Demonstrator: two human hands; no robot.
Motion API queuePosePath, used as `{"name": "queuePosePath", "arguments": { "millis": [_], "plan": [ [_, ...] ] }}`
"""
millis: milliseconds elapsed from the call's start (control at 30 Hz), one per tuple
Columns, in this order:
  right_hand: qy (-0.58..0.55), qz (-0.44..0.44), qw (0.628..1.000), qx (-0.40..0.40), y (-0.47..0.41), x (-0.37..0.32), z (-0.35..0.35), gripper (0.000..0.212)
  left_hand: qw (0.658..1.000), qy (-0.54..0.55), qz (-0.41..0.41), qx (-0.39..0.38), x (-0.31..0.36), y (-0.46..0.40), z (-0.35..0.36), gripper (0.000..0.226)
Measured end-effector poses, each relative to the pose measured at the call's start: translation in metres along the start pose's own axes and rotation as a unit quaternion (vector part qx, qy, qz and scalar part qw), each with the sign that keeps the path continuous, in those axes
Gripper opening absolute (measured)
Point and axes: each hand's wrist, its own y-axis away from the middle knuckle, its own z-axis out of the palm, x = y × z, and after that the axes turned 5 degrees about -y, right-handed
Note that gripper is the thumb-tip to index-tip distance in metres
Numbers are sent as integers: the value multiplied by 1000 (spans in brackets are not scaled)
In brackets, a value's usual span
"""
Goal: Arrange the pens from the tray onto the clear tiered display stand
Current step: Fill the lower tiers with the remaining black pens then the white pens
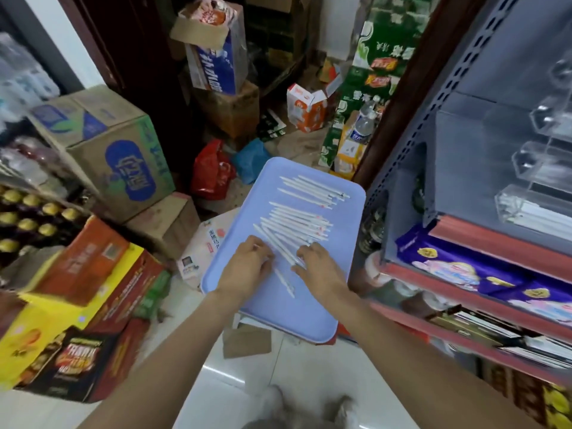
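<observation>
**Both hands down among white pens on the blue tray**

Head view, looking down. Blue tray (309, 308) at centre, used here as the landmark. Spread over its far and middle parts: white pens (297, 224), one loose bunch toward the far edge, a thicker overlapping bunch nearer the middle, one stray pen close to the near half between the wrists. Exact count impossible, since the pens overlap and blur together.

Left hand (250, 267) on the tray's left side, fingers (263, 258) curled over the near ends of some pens; gripping or merely touching, hard to say. Right hand (318, 267) on the tray's right side, fingers bent down onto pen ends, actual hold likewise hidden beneath the hand.

Right of the tray: grey shelf (433, 156), carrying the clear tiered display stand (538, 168), partly cut off by the frame edge; white sticks, seemingly pens, already lying in its lowest tier. Below that shelf, purple packets (448, 267). Left of the tray: stacked cardboard boxes (117, 156). Beyond the tray: red bag (210, 171), blurred clutter. What supports the tray stays hidden underneath it.
</observation>
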Motion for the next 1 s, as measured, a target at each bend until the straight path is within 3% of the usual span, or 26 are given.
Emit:
{"name": "queuePosePath", "arguments": {
  "millis": [100, 200, 300, 367, 400, 500, 567, 600, 667, 933, 1000],
  "plan": [
    [28, 16, 999, 7, -7, -11, 5, 32, 969, 169, -169, 65, 16, 0, -4, 8],
    [31, 43, 999, -3, -11, -18, 7, 33, 978, 102, -176, 41, 19, -5, -6, 14],
    [27, 59, 998, -18, -12, -21, 8, 29, 982, 3, -187, 5, 16, -8, -7, 35],
    [21, 62, 998, -23, -12, -21, 9, 25, 979, 13, -204, 6, 16, -10, -12, 10],
    [15, 62, 998, -23, -11, -21, 10, 23, 976, 33, -216, 13, 16, -10, -14, 18],
    [-49, 53, 997, -8, -8, -20, 5, 19, 944, 198, -262, 34, 16, -9, -20, 32],
    [-132, 54, 990, 14, -3, -21, -1, 16, 874, 388, -290, 44, 24, -5, -24, 28],
    [-173, 59, 983, 23, 0, -21, -5, 19, 843, 454, -286, 37, 30, -3, -28, 25],
    [-244, 66, 967, 34, 6, -22, -15, 21, 822, 509, -254, 29, 42, -4, -33, 19],
    [-271, 26, 959, 77, 33, -20, -69, 22, 841, 526, -129, -17, 104, -24, -67, 17],
    [-258, 12, 962, 91, 44, -12, -84, 27, 860, 497, -114, -17, 124, -25, -69, 18]
  ]
}}
